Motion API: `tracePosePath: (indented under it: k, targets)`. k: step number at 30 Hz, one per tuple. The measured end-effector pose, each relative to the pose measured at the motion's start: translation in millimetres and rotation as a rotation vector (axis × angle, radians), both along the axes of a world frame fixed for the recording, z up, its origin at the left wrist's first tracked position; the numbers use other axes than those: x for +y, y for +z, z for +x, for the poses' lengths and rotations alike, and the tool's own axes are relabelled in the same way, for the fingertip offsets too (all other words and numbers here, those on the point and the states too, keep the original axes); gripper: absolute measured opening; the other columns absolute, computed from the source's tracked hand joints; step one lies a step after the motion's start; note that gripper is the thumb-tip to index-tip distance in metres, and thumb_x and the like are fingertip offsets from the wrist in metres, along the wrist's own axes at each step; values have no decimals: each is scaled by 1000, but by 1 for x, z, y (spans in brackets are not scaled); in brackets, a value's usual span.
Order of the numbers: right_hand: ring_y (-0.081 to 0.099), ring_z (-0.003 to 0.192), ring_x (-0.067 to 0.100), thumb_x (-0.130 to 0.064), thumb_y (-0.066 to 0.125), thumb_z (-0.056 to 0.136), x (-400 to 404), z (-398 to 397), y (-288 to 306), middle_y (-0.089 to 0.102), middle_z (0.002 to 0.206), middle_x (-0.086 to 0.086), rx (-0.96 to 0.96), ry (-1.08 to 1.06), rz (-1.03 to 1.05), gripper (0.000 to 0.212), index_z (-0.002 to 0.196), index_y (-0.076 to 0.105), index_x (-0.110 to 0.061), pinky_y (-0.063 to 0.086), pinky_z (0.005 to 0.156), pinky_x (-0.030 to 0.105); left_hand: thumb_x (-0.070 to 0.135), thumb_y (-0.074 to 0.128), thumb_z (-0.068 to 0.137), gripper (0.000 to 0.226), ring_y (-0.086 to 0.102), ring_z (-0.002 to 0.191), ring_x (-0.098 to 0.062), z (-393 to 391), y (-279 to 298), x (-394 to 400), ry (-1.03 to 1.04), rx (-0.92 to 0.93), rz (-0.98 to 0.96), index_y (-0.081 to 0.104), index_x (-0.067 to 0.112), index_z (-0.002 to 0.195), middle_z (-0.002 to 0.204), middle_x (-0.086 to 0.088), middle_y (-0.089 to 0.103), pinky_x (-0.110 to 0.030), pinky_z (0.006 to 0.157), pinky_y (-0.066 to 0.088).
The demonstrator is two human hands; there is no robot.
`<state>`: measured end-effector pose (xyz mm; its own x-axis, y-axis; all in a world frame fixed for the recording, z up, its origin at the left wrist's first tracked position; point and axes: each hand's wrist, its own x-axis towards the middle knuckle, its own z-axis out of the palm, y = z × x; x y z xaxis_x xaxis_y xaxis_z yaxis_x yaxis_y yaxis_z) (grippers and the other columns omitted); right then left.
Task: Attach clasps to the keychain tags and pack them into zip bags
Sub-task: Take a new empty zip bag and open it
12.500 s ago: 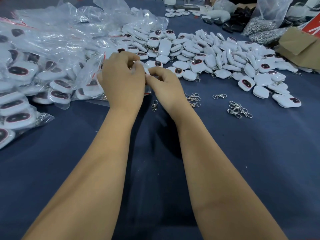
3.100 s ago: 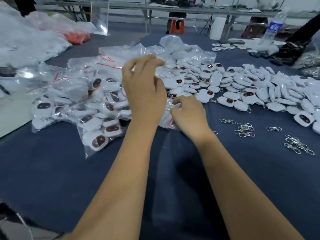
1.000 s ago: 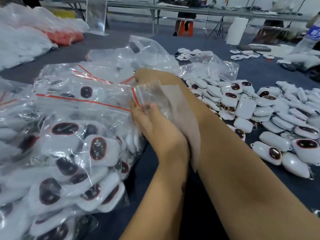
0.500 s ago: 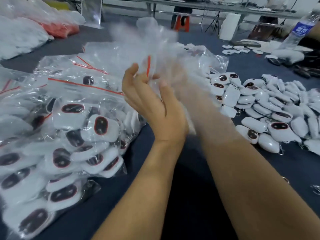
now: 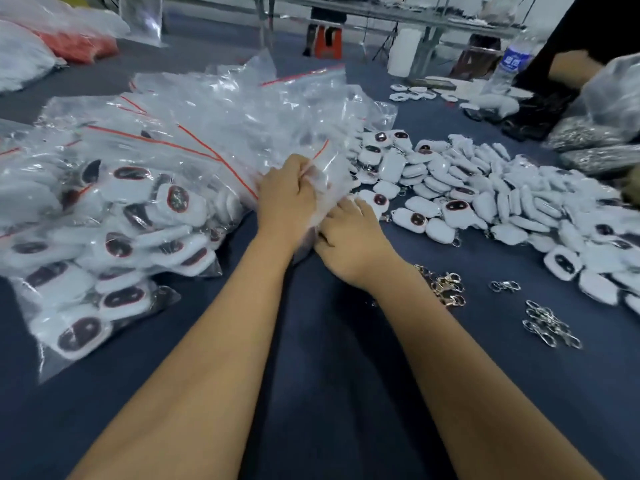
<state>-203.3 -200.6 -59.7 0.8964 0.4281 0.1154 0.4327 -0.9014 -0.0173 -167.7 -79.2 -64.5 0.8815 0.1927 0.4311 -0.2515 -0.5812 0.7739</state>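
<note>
My left hand (image 5: 289,197) grips a clear zip bag (image 5: 325,178) with a red seal strip, fingers curled into the plastic at the table's middle. My right hand (image 5: 349,233) lies beside it with fingers reaching under the bag's lower edge; whether it holds the bag is hidden. A heap of filled zip bags (image 5: 114,220) with white tags lies to the left. Loose white keychain tags (image 5: 485,199) with dark oval faces are spread on the right. Metal clasps (image 5: 446,287) lie near my right wrist.
More clasps (image 5: 549,323) lie at the right front on the dark blue table cloth (image 5: 329,358). A water bottle (image 5: 509,64) and another person's arm (image 5: 571,67) are at the far right. Bags of metal parts (image 5: 595,133) sit behind the tags.
Both hands came down from mid-air to the table with the zip bag. The view has swung right and pulled back, showing the clasps and the loose tags.
</note>
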Motion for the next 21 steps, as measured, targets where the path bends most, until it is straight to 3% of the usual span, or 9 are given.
tracePosePath:
  k: [3,5,8,10,12,14,17,19,21]
  targets:
    - [24,142,16,-42,42,99,-18,-38,-5,39,148,0,38,26,236,39,132,55,-25,21,114,50,1,40,94,26,58,93,-30,-8,2,1,21,13,40,59,10,109,99,-8,66,-33,74,40]
    - [14,148,13,-51,33,99,-34,-53,-6,26,158,-5,186,-14,216,48,145,39,-38,11,119,53,4,42,94,30,60,95,-29,-16,5,2,131,-40,47,65,15,110,101,-10,69,-33,76,44]
    - [0,151,7,-45,22,104,-62,-64,-9,11,164,-12,247,-78,127,48,153,20,-43,-3,122,46,7,45,93,36,61,107,-27,-28,10,6,202,-37,13,71,18,116,115,-6,70,-32,88,47]
    - [4,151,9,-41,20,106,-82,-66,-6,13,164,-11,227,-166,135,47,153,21,-41,0,122,46,5,45,89,38,62,106,-26,-32,15,11,185,26,-25,72,17,114,115,-6,71,-27,83,44]
    - [19,148,15,-35,24,107,-103,-64,-2,25,161,-6,156,-296,127,45,151,29,-37,10,119,49,4,45,87,37,62,107,-30,-38,24,19,221,42,-14,73,15,108,111,-8,71,-25,78,38]
    - [41,133,25,-24,34,103,-118,-63,2,49,143,3,-11,-442,27,39,140,47,-29,24,110,46,6,43,90,31,60,107,-31,-46,39,29,321,-39,13,70,14,102,107,-9,66,-26,77,36]
    - [50,117,35,-16,47,93,-115,-62,12,59,121,14,-176,-647,-33,31,121,61,-15,32,99,42,7,43,91,31,51,99,-17,-60,67,33,454,-446,-9,69,7,110,108,-6,52,-12,84,35]
    - [54,107,35,-18,48,91,-97,-59,21,62,111,14,-236,-599,153,24,107,66,-13,39,88,39,13,52,90,17,41,89,-7,-68,78,23,399,-688,-39,68,16,96,97,2,51,-12,78,33]
    - [56,81,28,-23,44,92,-70,-53,28,66,86,10,-128,-520,627,26,78,64,-13,40,66,34,26,57,89,6,40,78,-4,-76,79,3,237,-552,-17,59,21,86,89,3,53,-13,70,33]
